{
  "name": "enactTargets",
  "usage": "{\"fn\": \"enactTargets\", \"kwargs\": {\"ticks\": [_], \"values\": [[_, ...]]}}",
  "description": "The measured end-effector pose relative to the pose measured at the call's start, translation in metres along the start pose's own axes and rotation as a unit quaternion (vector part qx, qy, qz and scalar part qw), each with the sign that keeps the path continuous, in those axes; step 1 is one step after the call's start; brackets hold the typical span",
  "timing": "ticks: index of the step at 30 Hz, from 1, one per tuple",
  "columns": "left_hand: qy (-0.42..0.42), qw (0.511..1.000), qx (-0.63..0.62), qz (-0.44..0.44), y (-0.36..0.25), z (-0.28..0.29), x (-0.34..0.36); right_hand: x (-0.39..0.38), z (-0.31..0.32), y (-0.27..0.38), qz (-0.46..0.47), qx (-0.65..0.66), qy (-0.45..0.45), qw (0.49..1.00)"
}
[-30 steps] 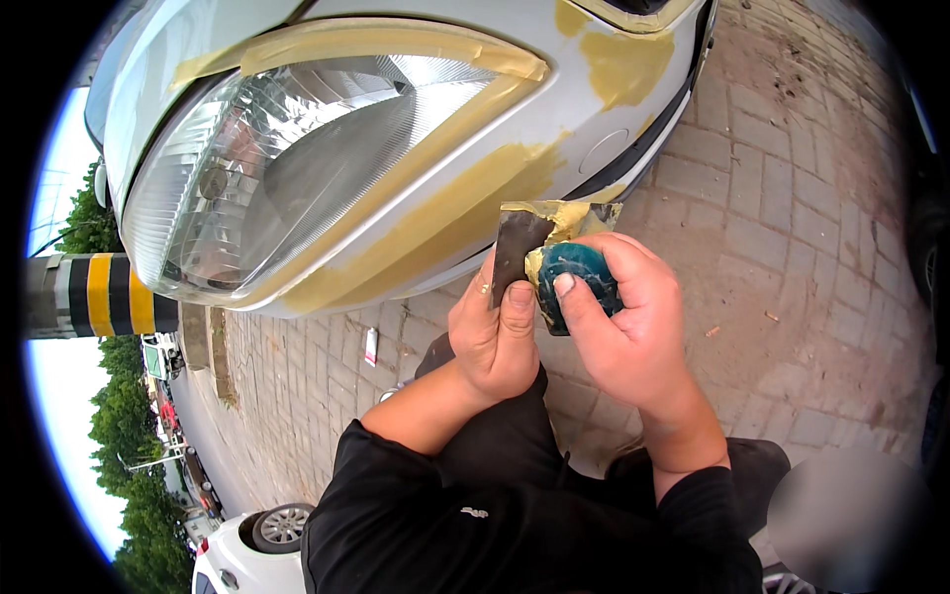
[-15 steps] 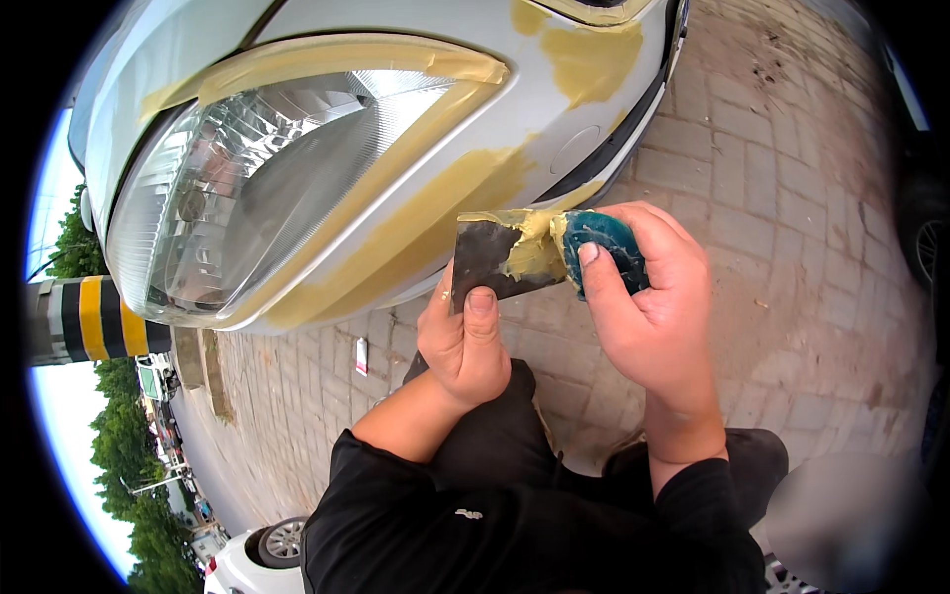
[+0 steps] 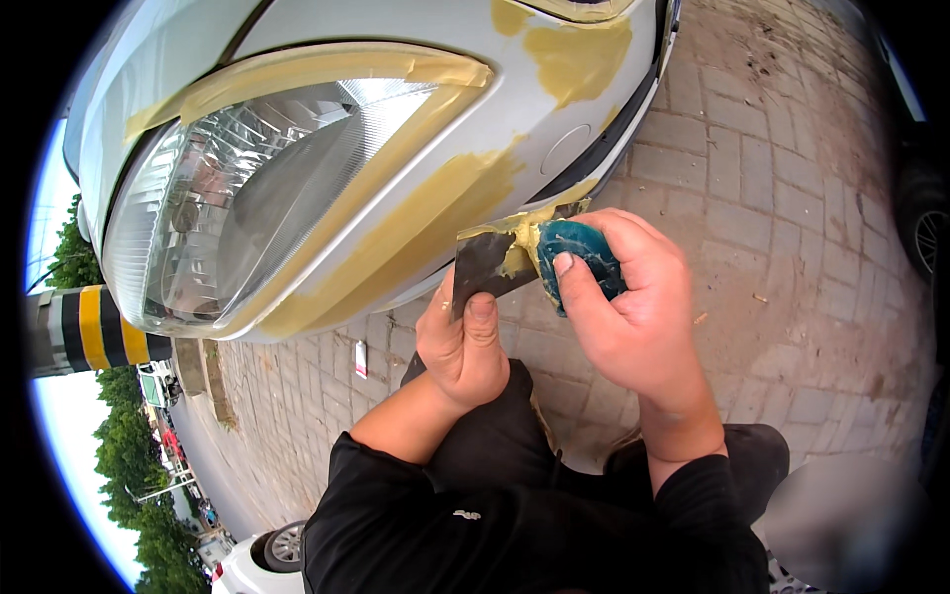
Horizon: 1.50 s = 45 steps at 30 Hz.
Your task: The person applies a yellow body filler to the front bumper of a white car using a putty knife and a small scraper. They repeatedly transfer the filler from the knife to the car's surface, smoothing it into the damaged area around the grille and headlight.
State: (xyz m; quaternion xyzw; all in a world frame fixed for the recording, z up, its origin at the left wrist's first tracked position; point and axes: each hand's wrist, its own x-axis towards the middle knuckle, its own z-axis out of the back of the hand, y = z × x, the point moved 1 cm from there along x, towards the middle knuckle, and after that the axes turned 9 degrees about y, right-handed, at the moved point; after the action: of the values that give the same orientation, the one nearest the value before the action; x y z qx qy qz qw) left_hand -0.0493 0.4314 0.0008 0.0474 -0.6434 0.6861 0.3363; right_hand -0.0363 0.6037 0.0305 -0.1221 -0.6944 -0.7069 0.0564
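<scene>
My left hand (image 3: 463, 351) grips a thin dark rectangular plate (image 3: 481, 272), its top coated with yellow putty (image 3: 518, 241). My right hand (image 3: 635, 312) pinches a teal flexible spreader (image 3: 584, 252), putty along its left edge, against the plate's right part. Just beyond them is a silver car's bumper (image 3: 475, 124), with yellow filler patches (image 3: 579, 54) on it. Its large clear headlight (image 3: 267, 198) is bordered by yellow masking tape (image 3: 327, 59).
A black-and-yellow striped post (image 3: 92, 332) stands left. A small white pack (image 3: 360, 358) lies on brick paving (image 3: 752, 198). Behind are trees (image 3: 139, 465) and vehicles, including a white car (image 3: 247, 564) at lower left. A dark wheel (image 3: 922, 228) shows at far right.
My left hand and the plate have shifted left since a second ago. My right hand moved right with the spreader, then back left onto the plate over the last half second.
</scene>
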Motion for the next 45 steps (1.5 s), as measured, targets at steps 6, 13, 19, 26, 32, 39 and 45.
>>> {"fn": "enactTargets", "kwargs": {"ticks": [6, 13, 19, 26, 32, 39, 45], "values": [[-0.024, 0.999, 0.014, 0.02, -0.001, -0.002, 0.005, -0.001, 0.001, 0.0, 0.006, -0.003, 0.011, 1.0], [-0.031, 0.998, 0.04, 0.036, 0.0, 0.003, 0.003, 0.001, 0.003, 0.007, 0.058, -0.1, -0.017, 0.993], [-0.001, 0.994, 0.105, -0.003, 0.002, 0.005, 0.005, 0.004, -0.003, 0.002, 0.134, -0.202, 0.0, 0.97], [-0.011, 0.993, 0.114, 0.001, 0.0, 0.004, 0.005, 0.001, -0.005, 0.003, 0.153, -0.21, -0.037, 0.965], [0.037, 0.993, 0.101, 0.052, -0.007, 0.004, 0.001, 0.002, -0.011, -0.002, 0.166, -0.257, -0.012, 0.952], [0.012, 0.992, 0.11, 0.058, -0.01, 0.004, 0.004, 0.001, -0.011, -0.003, 0.131, -0.169, 0.027, 0.977], [-0.056, 0.993, 0.077, 0.063, -0.007, 0.009, 0.005, 0.004, 0.016, -0.002, 0.037, -0.061, 0.015, 0.997]]}}
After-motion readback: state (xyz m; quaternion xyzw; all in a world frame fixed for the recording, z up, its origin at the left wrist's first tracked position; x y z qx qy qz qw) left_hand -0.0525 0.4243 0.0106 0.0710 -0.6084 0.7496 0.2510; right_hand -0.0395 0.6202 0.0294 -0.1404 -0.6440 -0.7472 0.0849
